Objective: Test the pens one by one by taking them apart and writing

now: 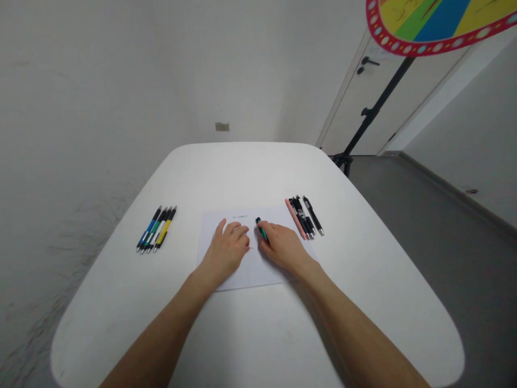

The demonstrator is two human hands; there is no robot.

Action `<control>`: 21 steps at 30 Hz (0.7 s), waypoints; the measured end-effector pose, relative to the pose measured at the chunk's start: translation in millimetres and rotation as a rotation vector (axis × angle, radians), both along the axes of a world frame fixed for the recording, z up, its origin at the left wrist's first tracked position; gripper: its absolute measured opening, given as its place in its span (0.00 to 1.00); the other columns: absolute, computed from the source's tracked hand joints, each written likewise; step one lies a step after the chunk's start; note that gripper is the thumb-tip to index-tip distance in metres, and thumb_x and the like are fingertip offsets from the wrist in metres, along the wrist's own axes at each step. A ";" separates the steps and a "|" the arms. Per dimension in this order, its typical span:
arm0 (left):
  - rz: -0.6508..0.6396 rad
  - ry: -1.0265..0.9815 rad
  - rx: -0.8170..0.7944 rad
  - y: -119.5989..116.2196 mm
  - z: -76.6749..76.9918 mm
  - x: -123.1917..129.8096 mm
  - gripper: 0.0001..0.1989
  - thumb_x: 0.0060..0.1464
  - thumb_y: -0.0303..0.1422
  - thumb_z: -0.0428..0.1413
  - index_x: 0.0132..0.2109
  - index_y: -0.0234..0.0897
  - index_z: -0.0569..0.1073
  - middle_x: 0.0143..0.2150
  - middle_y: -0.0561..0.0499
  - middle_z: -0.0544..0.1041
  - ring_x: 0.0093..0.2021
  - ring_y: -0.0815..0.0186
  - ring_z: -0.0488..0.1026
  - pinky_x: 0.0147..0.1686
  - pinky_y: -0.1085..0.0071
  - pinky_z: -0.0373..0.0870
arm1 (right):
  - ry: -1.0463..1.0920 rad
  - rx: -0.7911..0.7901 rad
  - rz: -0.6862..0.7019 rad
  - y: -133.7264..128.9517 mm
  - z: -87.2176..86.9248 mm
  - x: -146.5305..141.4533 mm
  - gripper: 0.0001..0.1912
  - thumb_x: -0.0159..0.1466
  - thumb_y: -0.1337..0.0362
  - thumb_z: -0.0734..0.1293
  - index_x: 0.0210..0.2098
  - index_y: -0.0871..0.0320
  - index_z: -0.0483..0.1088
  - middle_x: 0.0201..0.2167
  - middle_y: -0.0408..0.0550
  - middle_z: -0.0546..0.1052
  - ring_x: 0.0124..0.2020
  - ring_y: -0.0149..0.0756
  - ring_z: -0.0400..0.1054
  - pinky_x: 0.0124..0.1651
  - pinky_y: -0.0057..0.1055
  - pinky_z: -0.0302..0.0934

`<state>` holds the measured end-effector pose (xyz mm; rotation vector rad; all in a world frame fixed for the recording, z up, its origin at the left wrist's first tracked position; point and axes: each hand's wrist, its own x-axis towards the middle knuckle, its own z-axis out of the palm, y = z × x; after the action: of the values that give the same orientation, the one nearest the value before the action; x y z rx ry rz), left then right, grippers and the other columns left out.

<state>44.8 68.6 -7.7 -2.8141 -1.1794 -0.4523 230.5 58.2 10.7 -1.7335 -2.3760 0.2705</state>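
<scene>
A white sheet of paper [254, 272] lies on the table, with a short line of dark writing near its top. My right hand [280, 242] is closed around a green and black pen [262, 232] over the right half of the sheet. On the left half rests my left hand [229, 245], holding nothing, its fingers bent and somewhat apart. To the right, a pink pen [296, 218] and several black pens [309, 218] lie side by side, the pink one overlapping the paper. Off to the left is a row of several pens [156, 229] in blue, green, white and yellow.
The white table [242, 172] has rounded corners and stands near a pale wall [242, 64]. At the back right, a colourful wheel [428, 27] stands on a black pole [377, 105] in front of a door [388, 86].
</scene>
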 end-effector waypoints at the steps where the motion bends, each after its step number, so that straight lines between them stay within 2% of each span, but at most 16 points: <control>1: -0.005 -0.005 0.000 0.1 -0.2 -0.1 0.04 0.59 0.27 0.55 0.40 0.37 0.75 0.52 0.45 0.77 0.56 0.53 0.68 0.61 0.43 0.57 | -0.014 -0.009 -0.014 -0.2 -0.2 0.0 0.15 0.64 0.70 0.59 0.50 0.61 0.67 0.37 0.57 0.80 0.37 0.43 0.73 0.37 0.33 0.58; 3: -0.013 -0.034 0.002 0.4 0.5 -0.8 0.04 0.59 0.27 0.55 0.40 0.37 0.74 0.51 0.45 0.77 0.54 0.54 0.69 0.61 0.43 0.57 | 0.010 -0.007 -0.052 -0.4 -1.5 0.7 0.18 0.63 0.71 0.58 0.52 0.61 0.67 0.35 0.56 0.80 0.34 0.43 0.73 0.35 0.32 0.57; 5: -0.013 -0.095 -0.003 0.8 2.8 -2.7 0.05 0.60 0.26 0.53 0.40 0.37 0.73 0.47 0.45 0.78 0.51 0.55 0.70 0.59 0.45 0.59 | 0.157 0.023 -0.092 0.0 -3.7 2.1 0.21 0.62 0.71 0.58 0.54 0.60 0.68 0.36 0.54 0.81 0.33 0.42 0.73 0.36 0.33 0.58; 7: -0.022 -0.186 -0.024 1.1 6.4 -5.8 0.05 0.61 0.26 0.52 0.39 0.37 0.73 0.41 0.46 0.78 0.47 0.57 0.71 0.55 0.50 0.65 | 0.435 0.060 -0.153 1.2 -6.2 2.9 0.21 0.62 0.71 0.57 0.52 0.58 0.71 0.36 0.52 0.81 0.33 0.40 0.71 0.37 0.33 0.59; 9: -0.041 -0.294 -0.038 0.8 10.9 -9.4 0.07 0.62 0.26 0.50 0.37 0.38 0.72 0.36 0.47 0.77 0.44 0.59 0.71 0.49 0.57 0.69 | 0.772 0.059 -0.237 3.4 -8.4 1.7 0.17 0.62 0.68 0.58 0.45 0.56 0.74 0.31 0.47 0.79 0.30 0.37 0.69 0.35 0.33 0.59; 13: -0.078 -0.480 -0.006 -2.0 19.3 -14.2 0.08 0.63 0.27 0.49 0.37 0.38 0.71 0.34 0.48 0.76 0.41 0.62 0.72 0.44 0.63 0.72 | 1.369 -0.089 -0.335 6.6 -10.7 -7.9 0.09 0.58 0.60 0.66 0.34 0.56 0.75 0.21 0.40 0.71 0.21 0.31 0.62 0.27 0.30 0.56; 15: -0.080 -0.533 0.036 -3.8 22.0 -14.9 0.08 0.63 0.27 0.49 0.36 0.38 0.70 0.33 0.49 0.76 0.40 0.63 0.72 0.42 0.64 0.72 | 1.586 -0.182 -0.380 5.8 -10.2 -14.1 0.10 0.54 0.57 0.70 0.32 0.57 0.74 0.20 0.39 0.70 0.21 0.29 0.62 0.26 0.29 0.56; 18: -0.063 -0.585 0.098 -6.2 24.1 -15.2 0.07 0.63 0.27 0.50 0.36 0.39 0.70 0.33 0.50 0.76 0.39 0.64 0.72 0.40 0.65 0.71 | 1.776 -0.281 -0.440 2.5 -8.6 -20.9 0.16 0.49 0.55 0.75 0.32 0.57 0.72 0.22 0.40 0.73 0.23 0.30 0.66 0.28 0.29 0.60; 21: -0.052 -0.625 0.132 -8.1 25.7 -15.7 0.06 0.63 0.29 0.51 0.37 0.39 0.70 0.33 0.50 0.76 0.38 0.64 0.73 0.40 0.64 0.71 | 1.829 -0.309 -0.452 -0.7 -7.4 -24.2 0.17 0.49 0.55 0.76 0.32 0.57 0.70 0.22 0.40 0.74 0.23 0.30 0.67 0.28 0.29 0.62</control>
<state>29.1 60.5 18.0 -2.6621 -1.0888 -1.4294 206.3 57.4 3.3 -0.9962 -0.6085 1.3723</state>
